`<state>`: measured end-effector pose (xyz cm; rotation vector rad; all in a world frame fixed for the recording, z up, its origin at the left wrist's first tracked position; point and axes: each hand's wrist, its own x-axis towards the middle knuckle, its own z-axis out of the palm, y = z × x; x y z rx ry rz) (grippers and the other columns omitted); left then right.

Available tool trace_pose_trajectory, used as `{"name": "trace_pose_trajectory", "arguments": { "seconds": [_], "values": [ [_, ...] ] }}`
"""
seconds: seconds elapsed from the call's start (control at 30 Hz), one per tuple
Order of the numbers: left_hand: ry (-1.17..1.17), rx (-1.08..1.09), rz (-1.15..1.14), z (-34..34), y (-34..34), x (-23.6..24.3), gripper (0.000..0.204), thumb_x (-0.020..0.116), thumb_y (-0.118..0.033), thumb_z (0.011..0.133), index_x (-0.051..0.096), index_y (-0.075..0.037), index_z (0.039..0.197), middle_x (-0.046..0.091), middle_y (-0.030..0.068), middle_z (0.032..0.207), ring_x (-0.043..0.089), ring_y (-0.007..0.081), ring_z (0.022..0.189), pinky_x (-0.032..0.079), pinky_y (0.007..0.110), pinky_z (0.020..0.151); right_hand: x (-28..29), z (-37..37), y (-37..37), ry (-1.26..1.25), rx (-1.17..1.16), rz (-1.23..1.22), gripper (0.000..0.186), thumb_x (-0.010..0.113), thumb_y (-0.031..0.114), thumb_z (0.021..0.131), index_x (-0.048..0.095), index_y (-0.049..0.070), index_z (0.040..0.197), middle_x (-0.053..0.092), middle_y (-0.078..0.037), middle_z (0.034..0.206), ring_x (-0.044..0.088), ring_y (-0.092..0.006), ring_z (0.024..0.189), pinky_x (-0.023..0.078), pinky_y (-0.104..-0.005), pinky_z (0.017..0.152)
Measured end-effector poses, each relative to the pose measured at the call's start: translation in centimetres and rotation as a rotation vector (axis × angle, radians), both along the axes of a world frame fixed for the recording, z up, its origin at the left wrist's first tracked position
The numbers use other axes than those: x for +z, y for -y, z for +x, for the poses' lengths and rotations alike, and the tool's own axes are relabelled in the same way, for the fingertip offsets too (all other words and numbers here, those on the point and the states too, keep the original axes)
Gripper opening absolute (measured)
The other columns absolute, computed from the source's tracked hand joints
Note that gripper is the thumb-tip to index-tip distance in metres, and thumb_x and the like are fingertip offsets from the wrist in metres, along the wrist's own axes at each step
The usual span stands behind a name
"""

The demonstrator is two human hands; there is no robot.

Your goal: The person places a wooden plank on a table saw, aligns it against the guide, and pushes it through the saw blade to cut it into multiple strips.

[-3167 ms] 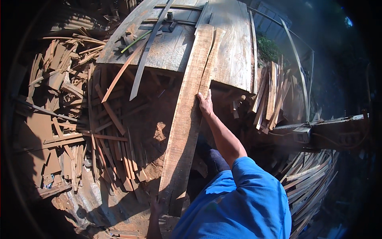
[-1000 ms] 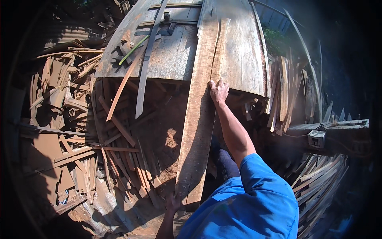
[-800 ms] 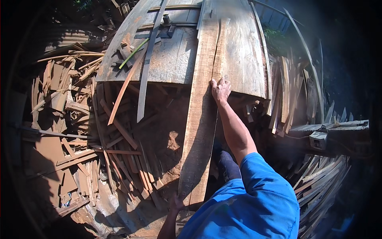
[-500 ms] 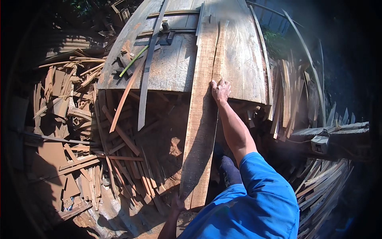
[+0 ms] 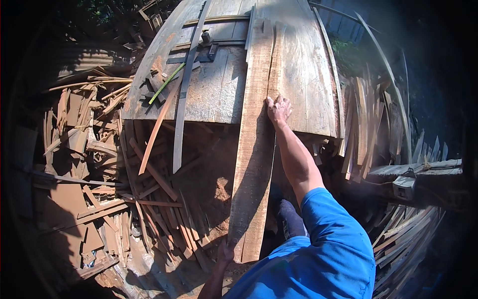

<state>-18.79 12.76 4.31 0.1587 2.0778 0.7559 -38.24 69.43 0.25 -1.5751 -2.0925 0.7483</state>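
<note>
A long rough-sawn wooden plank (image 5: 253, 144) lies lengthwise on the worktable, and its near part overhangs the front edge toward me. From its far end a dark split runs along the grain. My right hand (image 5: 280, 110) grips the plank's right edge just above the table's front edge, fingers curled over the top. Down at the near end, my left hand (image 5: 225, 253) holds the left edge; it is in shadow and its fingers are partly hidden. Shadow falls across the middle of the plank.
The wooden worktable (image 5: 308, 84) carries a long thin strip (image 5: 183, 104), a green tape measure blade (image 5: 167, 83) and a dark square-shaped tool (image 5: 212, 52). Offcuts (image 5: 104, 144) heap on the left. More slats (image 5: 398, 244) pile at right beside a small pale box (image 5: 404, 186).
The whole view has shifted slightly, with the table and plank a little lower and further right. Both hands keep the same places on the plank.
</note>
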Motion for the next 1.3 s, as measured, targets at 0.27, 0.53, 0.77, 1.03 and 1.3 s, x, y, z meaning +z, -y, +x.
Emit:
{"name": "trace_pose_trajectory", "arguments": {
  "seconds": [0.27,0.53,0.77,1.03,1.3],
  "values": [
    [-0.021,-0.002,-0.026,-1.5,-2.2,0.1,0.062,0.054,-0.055,0.095,0.057,0.002,0.120,0.065,0.0285,0.110,0.061,0.0456,0.110,0.047,0.047,0.089,-0.3,-1.5,-1.9,-0.009,-0.002,-0.009,0.060,0.063,0.052,0.085,0.058,0.007,0.123,0.055,-0.022,0.122,0.050,-0.0398,0.118,0.037,-0.0549,0.098],
    [-0.112,0.026,0.078,-2.9,-4.4,-0.4,0.062,0.054,-0.056,0.095,0.057,0.004,0.111,0.065,0.0281,0.101,0.064,0.0428,0.101,0.047,0.047,0.083,-0.3,-2.9,-4.0,-0.011,0.001,-0.023,0.057,0.063,0.052,0.084,0.060,0.006,0.118,0.056,-0.023,0.117,0.051,-0.0407,0.115,0.039,-0.0543,0.096],
    [-0.048,0.053,0.047,-4.7,-7.4,1.1,0.060,0.055,-0.054,0.096,0.057,0.003,0.111,0.066,0.0248,0.097,0.066,0.0345,0.095,0.048,0.042,0.082,-0.8,-4.4,-6.0,0.008,-0.002,-0.012,0.057,0.064,0.053,0.084,0.061,0.006,0.116,0.057,-0.023,0.118,0.052,-0.0397,0.115,0.040,-0.0542,0.096],
    [-0.108,0.017,-0.192,-5.6,-9.3,1.5,0.075,0.054,-0.061,0.093,0.054,0.009,0.117,0.064,0.0325,0.108,0.061,0.0465,0.107,0.047,0.050,0.088,-0.9,0.1,-4.6,-0.293,0.315,0.006,0.063,0.072,0.038,0.082,0.053,-0.001,0.127,0.053,-0.026,0.127,0.049,-0.0421,0.122,0.041,-0.0462,0.103],
    [-0.127,-0.001,-0.146,-6.2,-8.7,-2.3,0.101,0.050,-0.070,0.090,0.044,0.025,0.123,0.056,0.0397,0.116,0.056,0.0479,0.115,0.045,0.047,0.096,0.5,8.9,7.9,0.003,0.457,0.078,0.070,0.054,0.034,0.096,0.030,-0.006,0.148,0.036,-0.024,0.152,0.025,-0.0413,0.145,0.013,-0.0525,0.120]
  ]
}}
